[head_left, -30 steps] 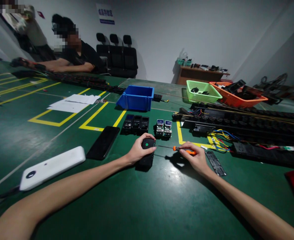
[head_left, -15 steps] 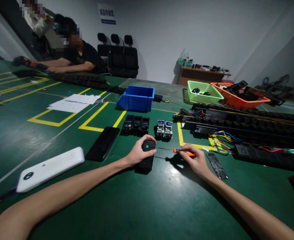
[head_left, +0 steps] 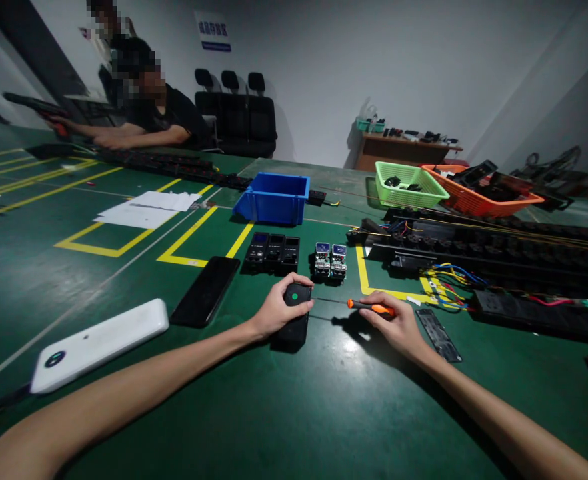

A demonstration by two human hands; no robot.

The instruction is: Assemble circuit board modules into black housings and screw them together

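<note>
My left hand (head_left: 280, 308) is wrapped round a black box-shaped device (head_left: 294, 332) with a green dot on it, tilted above the green table. Between the fingers of my right hand (head_left: 394, 323) is a screwdriver (head_left: 371, 307) with an orange and black handle. Its thin shaft points left, and the tip reaches the right edge of the device; exact contact is too small to tell. Just beyond lie black modules with small screens (head_left: 274, 253) and two bare circuit boards (head_left: 331, 260). A flat dark cover plate (head_left: 439, 335) rests to the right of my right hand.
On the left are a black phone (head_left: 207, 291) and a white elongated device (head_left: 101, 343). Behind stand a blue bin (head_left: 274, 199), a green basket (head_left: 409, 193) and an orange basket (head_left: 504, 203). Long black rails with wires (head_left: 464, 247) occupy the right. A co-worker (head_left: 159, 117) sits across the table.
Both my hands keep nearly the same pose, the screwdriver still against or near the device's edge. Across the table, the co-worker's power tool has swung up and left.
</note>
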